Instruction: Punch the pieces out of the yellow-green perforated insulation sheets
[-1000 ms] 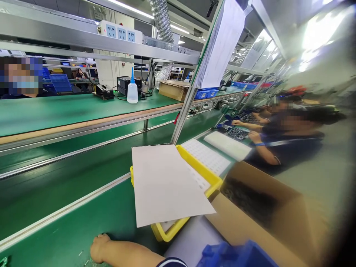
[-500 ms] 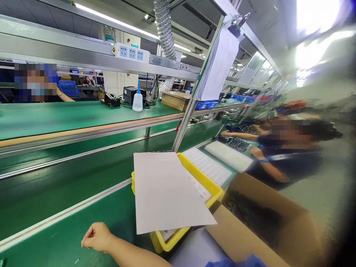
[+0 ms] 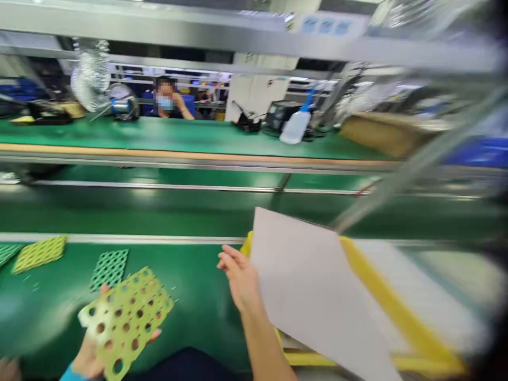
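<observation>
- while the left hand (image 3: 89, 355) grips a yellow panel (image 3: 133, 319) full of holes, a thumb and fingertips show at its edges; the panel lies over the palm.
- a green panel (image 3: 109, 270) rests on the table (image 3: 194, 312) just beyond.
- the right hand (image 3: 244, 286) is empty, fingers loosely bent, beside the pale sheet (image 3: 309, 291) on the yellow bin (image 3: 397, 304); contact unclear.

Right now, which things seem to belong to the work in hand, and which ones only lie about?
Likely in the work:
- yellow-green holed panel, in the left hand
- green holed panel, on the bench
- perhaps white sheet, beside the right hand

Probably just lying about:
- blue-tipped bottle
- brown box
</observation>
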`<state>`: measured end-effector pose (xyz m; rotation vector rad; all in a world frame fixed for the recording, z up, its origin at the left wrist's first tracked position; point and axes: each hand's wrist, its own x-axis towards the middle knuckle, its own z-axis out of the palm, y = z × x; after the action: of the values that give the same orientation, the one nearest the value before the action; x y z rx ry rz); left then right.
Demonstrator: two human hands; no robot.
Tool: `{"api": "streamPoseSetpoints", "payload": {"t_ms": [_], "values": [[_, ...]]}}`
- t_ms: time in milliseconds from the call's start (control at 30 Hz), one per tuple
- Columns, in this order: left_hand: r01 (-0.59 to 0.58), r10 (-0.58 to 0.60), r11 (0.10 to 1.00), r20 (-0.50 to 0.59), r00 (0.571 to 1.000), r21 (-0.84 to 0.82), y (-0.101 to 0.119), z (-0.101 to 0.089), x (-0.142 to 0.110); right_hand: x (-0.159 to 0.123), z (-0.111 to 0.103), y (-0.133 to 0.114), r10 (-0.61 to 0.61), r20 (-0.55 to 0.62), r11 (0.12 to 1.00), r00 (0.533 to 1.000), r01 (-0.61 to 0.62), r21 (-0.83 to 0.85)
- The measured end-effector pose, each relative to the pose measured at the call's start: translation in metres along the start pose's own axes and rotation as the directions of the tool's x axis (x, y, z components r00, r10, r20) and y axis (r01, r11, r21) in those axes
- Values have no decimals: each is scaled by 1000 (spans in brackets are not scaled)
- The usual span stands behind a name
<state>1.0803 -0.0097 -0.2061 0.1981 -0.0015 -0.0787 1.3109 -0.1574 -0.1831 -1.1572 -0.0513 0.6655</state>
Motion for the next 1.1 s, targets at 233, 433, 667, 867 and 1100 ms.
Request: {"api": "streamPoseSetpoints", "payload": {"t_ms": [233,433,667,867,1100], "values": [[43,7,986,-291,957,163,-13,13,19,-21,0,-15,-77,19,981,997,79,-174],[87,-68,995,-344,937,42,-26,40,42,-26,9,-21,-113,56,960,992,123,-250],[114,-108,993,-212,971,15,-29,33,58,-31,46,-25,-60,362,750,930,281,-599],[104,-111,994,-258,960,-38,-30,31,59,-38,65,-13,-90,612,677,785,499,-541],[41,-52,998,-254,966,-49,-29,35,65,-46,76,-4,-151,621,554,769,586,-591]]}}
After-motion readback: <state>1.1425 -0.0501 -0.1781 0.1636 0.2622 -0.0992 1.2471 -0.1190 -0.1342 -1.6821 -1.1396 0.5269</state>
